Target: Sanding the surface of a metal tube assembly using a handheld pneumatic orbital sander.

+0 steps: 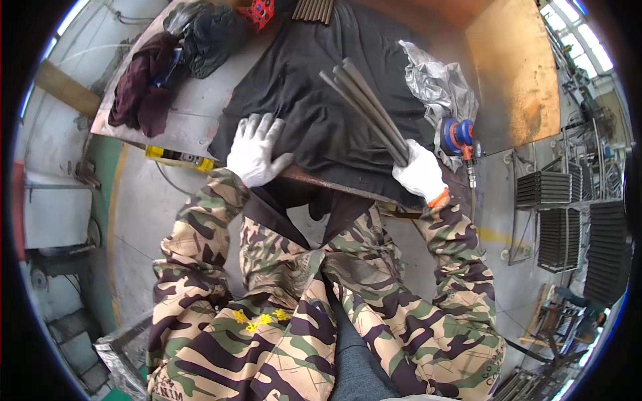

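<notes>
On the bench, near edge: work sat on a black cloth [314, 100] spread over a metal table [194, 107].
Left hand: white-gloved left hand [255, 150] lay flat on the cloth at the table's near edge, fingers spread, palm down, holding nothing.
Right hand: white-gloved right hand [420, 172] was closed around the lower end of a bundle of grey metal rods [364, 107]; orange cuff showed at the wrist.
Rods: several long thin rods, held together, ran from the right fist up and left across the cloth, far ends fanned slightly apart. Could not tell whether the far ends touched the cloth or hung just above it.
Hand spacing: hands were well apart, left at the cloth's left corner, right at its right near edge.
Grinder: blue and orange air tool [460, 140] sat just right of the right hand, near the table's right edge, untouched.
Plastic: crumpled clear plastic sheet [438, 83] lay beyond the air tool, beside the cloth.
More rods: a second stack of rods [313, 9] lay at the far end of the cloth, top of view.
Left clutter: dark red rag [140, 93] and a black bag [210, 37] sat on the table's far left.
Clothing: camouflage sleeves and jacket [267, 301] filled the lower view.
Floor right: dark racks of stacked parts [575, 220] stood to the right of the table.
</notes>
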A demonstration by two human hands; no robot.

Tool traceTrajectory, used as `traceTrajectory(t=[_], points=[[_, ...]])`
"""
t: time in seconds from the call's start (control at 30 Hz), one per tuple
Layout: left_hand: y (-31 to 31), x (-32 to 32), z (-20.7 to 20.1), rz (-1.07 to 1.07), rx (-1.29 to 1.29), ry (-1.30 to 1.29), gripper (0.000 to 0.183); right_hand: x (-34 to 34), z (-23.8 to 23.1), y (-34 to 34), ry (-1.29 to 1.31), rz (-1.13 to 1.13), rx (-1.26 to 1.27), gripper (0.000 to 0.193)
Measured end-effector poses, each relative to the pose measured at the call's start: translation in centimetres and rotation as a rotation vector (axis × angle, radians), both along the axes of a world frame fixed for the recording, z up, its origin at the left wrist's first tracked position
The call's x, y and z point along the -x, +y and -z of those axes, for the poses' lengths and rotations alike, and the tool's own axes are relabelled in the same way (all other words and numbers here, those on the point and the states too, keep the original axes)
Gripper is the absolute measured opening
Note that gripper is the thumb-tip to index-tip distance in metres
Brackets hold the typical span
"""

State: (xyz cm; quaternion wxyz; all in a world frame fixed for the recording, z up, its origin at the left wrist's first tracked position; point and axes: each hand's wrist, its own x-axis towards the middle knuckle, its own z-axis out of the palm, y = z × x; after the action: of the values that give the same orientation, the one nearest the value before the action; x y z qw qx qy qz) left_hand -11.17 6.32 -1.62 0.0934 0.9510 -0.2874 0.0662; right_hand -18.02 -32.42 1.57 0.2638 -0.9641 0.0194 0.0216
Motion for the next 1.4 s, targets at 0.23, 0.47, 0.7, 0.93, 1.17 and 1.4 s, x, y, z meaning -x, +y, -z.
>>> traceTrajectory(t=[0.23,0.47,0.7,0.93,1.17,1.4], points=[[8.5,1.5,-1.5,0.108,-0.072,0.082,0.089,5.9,0.2,-4.3,0.078,-0.107,0.101,0.037],[8.4,1.1,-1.2,0.124,0.013,0.063,0.076,6.5,-0.4,-4.3,0.042,0.018,0.063,0.038],[3.0,2.5,-1.9,0.158,0.259,-0.051,0.078,6.7,-6.8,-3.9,-0.094,-0.006,-0.258,0.045],[-10.7,4.0,-3.3,0.357,0.73,0.221,0.091,-2.2,-6.0,3.8,-0.335,-0.206,-1.216,0.038],[-12.0,0.7,-0.5,0.363,0.793,0.317,0.087,-10.5,7.7,4.8,0.025,0.038,-2.095,0.008],[-9.5,-0.9,0.8,0.298,0.719,0.294,0.091,-11.1,6.9,8.3,-0.17,0.106,-1.419,0.013]])
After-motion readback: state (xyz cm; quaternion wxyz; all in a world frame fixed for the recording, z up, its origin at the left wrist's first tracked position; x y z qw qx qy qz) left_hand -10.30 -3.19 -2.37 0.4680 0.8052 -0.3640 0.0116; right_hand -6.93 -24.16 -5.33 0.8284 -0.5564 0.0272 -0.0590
